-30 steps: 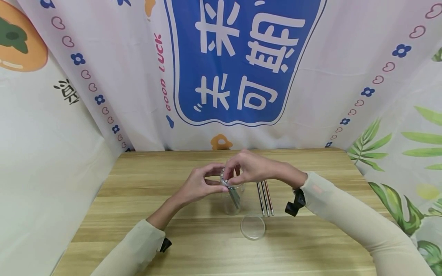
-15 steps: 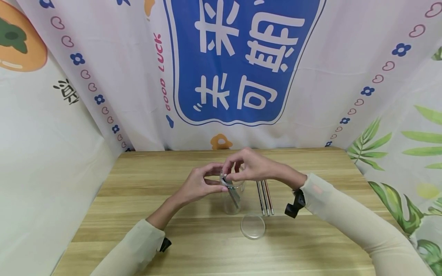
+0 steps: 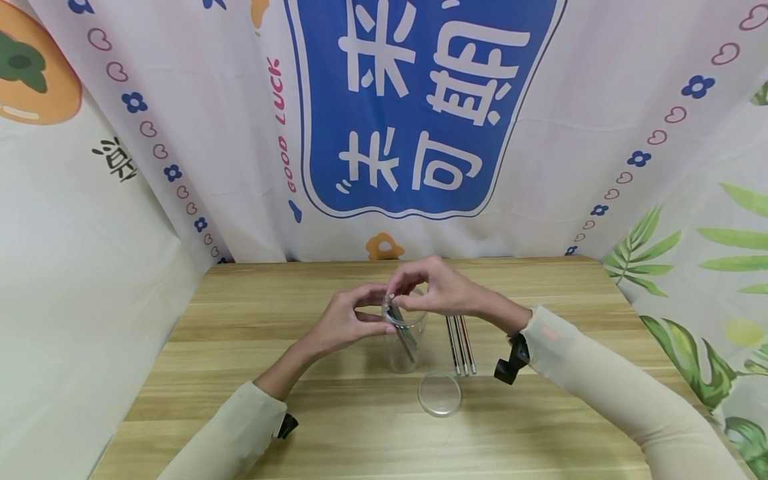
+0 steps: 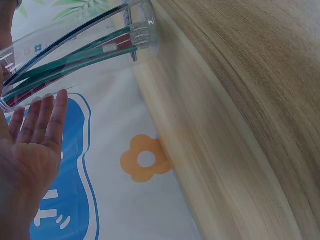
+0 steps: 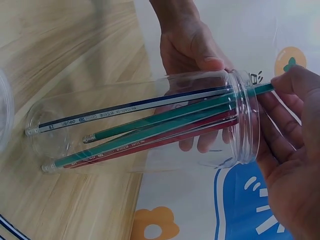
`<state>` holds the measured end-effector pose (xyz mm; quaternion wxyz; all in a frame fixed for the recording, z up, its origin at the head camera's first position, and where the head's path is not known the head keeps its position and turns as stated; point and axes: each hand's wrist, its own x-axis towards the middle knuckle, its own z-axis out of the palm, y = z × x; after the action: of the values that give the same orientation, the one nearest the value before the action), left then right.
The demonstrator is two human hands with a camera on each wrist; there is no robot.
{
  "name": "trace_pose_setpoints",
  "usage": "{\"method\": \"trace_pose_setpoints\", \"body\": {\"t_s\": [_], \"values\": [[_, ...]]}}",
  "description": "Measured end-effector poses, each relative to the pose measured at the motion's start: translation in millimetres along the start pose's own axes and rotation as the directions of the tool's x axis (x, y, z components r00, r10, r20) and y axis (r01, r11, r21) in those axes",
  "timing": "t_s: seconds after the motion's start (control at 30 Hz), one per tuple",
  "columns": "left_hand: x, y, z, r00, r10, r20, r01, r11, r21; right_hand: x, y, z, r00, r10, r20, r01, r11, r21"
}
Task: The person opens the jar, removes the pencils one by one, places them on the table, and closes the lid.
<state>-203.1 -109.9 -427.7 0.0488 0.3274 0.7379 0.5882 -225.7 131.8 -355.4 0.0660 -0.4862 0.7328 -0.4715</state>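
Green pencil (image 5: 160,118) in right hand's grip (image 3: 437,288), higher in the jar (image 3: 394,357) than before.

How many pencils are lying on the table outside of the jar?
3, side by side, right of the jar: left pencil, middle pencil, red right pencil. The right hand might hide others.

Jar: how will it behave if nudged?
The jar may tip if nudged high; it stands taller than wide. Probably light, given its thin-looking, clear walls. The pencils leaning inside could shift, with room around them.
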Motion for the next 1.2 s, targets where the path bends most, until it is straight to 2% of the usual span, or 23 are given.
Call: {"method": "trace_pose_setpoints", "body": {"t_s": [0.4,0.8,1.2], "values": [[-1.2,-3.0,-0.1,1.0,-0.015,-0.01,0.015,0.999,0.046,-2.9,-2.9,-4.0,0.997,0.046,-0.058,-0.042,0.997,0.07],[-1.1,-1.5,-0.5,1.0,-0.011,-0.012,0.011,0.999,0.038,-6.0,-0.3,-9.5,0.991,0.068,-0.114,-0.047,0.983,0.18],[-0.2,-1.9,0.1,1.0,-0.003,-0.012,0.004,1.0,0.023,-12.5,-5.6,-13.2,0.96,0.168,-0.224,-0.107,0.959,0.262]]}}
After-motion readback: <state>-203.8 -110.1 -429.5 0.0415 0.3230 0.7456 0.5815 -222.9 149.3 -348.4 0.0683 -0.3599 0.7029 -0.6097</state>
